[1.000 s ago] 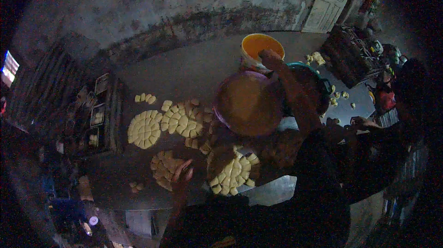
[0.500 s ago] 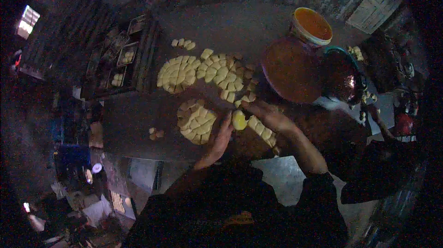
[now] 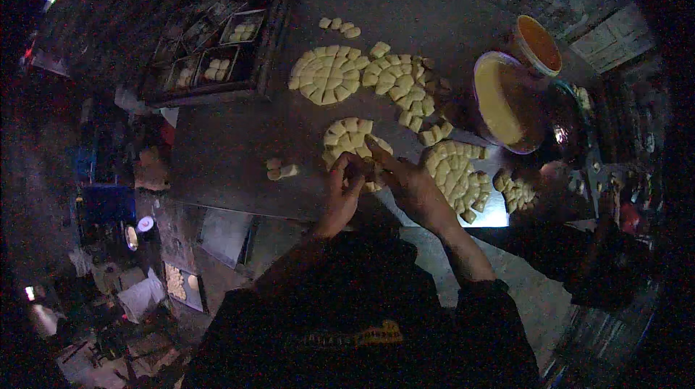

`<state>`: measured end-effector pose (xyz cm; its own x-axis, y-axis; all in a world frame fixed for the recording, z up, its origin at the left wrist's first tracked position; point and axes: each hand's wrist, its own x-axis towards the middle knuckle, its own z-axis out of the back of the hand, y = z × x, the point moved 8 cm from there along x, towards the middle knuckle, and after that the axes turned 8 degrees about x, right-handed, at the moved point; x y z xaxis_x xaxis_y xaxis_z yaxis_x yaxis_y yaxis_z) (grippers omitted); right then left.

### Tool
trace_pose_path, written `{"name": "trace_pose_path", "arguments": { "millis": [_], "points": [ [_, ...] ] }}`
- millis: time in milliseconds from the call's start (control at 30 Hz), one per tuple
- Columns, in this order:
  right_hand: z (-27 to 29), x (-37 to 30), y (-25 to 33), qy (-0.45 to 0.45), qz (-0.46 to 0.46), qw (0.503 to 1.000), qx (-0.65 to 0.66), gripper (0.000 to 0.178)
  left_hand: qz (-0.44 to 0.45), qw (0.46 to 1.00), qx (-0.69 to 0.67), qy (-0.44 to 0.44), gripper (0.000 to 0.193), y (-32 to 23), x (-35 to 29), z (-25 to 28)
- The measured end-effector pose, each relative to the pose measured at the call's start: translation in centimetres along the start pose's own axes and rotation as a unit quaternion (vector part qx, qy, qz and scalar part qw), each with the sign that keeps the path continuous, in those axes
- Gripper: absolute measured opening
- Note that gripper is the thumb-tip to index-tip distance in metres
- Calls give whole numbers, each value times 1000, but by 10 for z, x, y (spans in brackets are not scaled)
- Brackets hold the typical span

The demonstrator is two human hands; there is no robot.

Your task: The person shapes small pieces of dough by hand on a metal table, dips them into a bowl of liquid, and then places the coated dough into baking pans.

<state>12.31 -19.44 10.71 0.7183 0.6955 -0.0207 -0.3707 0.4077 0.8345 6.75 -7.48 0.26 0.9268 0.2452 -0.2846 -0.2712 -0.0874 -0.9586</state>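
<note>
Meeting over a dough round (image 3: 347, 141), left hand (image 3: 340, 202) and right hand (image 3: 418, 187) curl close (contents unclear); cutting looks done, most pieces (image 3: 329, 74) unseparated.

Lettering showed at six o'clock in the head view, across the front of the dark, long-sleeved cloth top (image 3: 362, 291) worn by the person. It ran in one line that climbed slightly toward three o'clock. Its nine o'clock part was a row of faint, grey printed characters (image 3: 326, 340), broken and dim; its three o'clock part was a brighter, yellow-orange printed patch (image 3: 380, 333) with dark marks within it. Gloom and grain left no word there clearly readable.
</note>
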Motion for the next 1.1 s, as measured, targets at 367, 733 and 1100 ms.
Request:
{"name": "trace_pose_path", "arguments": {
  "millis": [367,733,1100],
  "points": [
    [-62,4,42,-65,-16,983,172,16,-25,992,-38,119,28,-50,-22,95],
    [-80,18,76,-165,30,986,-15,30,-89,977,175,82,22,-62,-14,133],
    [-98,20,20,-3,-64,975,214,24,-42,961,54,268,45,-31,-22,104]
  ]
}}
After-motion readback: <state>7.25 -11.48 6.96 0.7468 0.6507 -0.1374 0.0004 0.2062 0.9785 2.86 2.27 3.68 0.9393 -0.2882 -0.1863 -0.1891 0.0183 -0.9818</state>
